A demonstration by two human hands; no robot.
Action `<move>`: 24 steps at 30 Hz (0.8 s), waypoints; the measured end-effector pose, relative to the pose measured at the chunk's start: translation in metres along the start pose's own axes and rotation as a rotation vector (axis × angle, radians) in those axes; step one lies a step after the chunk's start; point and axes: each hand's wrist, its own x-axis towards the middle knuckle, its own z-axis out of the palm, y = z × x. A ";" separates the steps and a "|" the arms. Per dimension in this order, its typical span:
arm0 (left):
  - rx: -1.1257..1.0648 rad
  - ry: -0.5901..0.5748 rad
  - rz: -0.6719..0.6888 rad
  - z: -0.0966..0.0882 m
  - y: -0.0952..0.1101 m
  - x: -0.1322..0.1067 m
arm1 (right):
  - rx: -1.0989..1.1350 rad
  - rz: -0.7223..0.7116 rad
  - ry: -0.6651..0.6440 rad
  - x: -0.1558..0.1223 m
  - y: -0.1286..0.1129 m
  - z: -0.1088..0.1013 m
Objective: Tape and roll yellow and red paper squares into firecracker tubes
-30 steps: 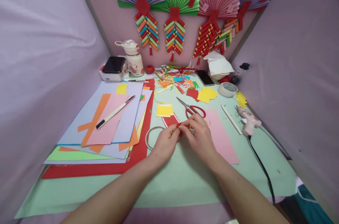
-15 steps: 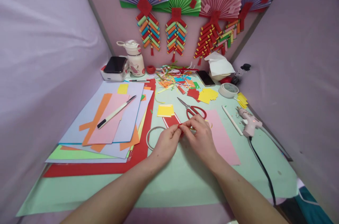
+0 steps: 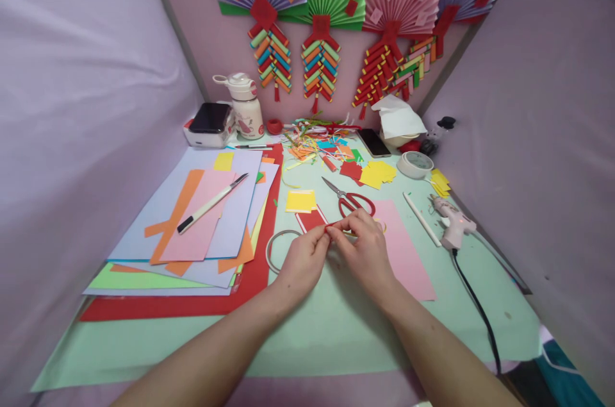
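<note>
Fingertips of my left hand [image 3: 303, 261] and my right hand [image 3: 364, 248] meet above the table, both closed in a pinch. Between them shows a bit of a small red paper piece [image 3: 329, 226]; most of it is hidden by the fingers. A red paper strip with white edges [image 3: 311, 218] lies just behind them, beside yellow paper pieces [image 3: 300, 201]. Beyond my right hand are red-handled scissors [image 3: 353, 199], their blades pointing away to the left. A grey ring [image 3: 271, 253] lies left of my left hand, partly covered by it.
Stacked coloured paper with a craft knife [image 3: 211, 204] on top fills the left. Paper scraps [image 3: 317, 144] lie at the back. On the right are a pink sheet [image 3: 408, 259], a white stick [image 3: 421, 220], a tape roll [image 3: 415, 165] and a corded glue gun [image 3: 451, 221].
Both hands stay in nearly the same place, still pinching the red paper piece, with only tiny finger movement. The whole view has shifted very slightly.
</note>
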 end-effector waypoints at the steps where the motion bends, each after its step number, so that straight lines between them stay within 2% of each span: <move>1: 0.001 0.008 0.017 0.000 0.001 0.000 | 0.000 0.005 0.005 0.000 0.001 0.000; 4: -0.044 0.029 0.033 0.000 -0.001 -0.001 | -0.002 0.025 0.022 0.002 0.003 0.000; 9: -0.256 -0.021 -0.068 0.003 -0.007 -0.001 | -0.019 0.040 0.028 0.003 0.006 -0.001; 14: -0.124 0.051 0.007 -0.001 -0.006 0.003 | -0.035 0.033 0.013 0.004 0.006 -0.003; 20: -0.285 0.049 0.006 -0.001 -0.012 0.005 | -0.066 0.025 0.009 0.006 0.008 -0.004; 24: -0.233 0.054 -0.029 0.000 -0.017 0.006 | -0.063 0.043 0.008 0.006 0.008 -0.005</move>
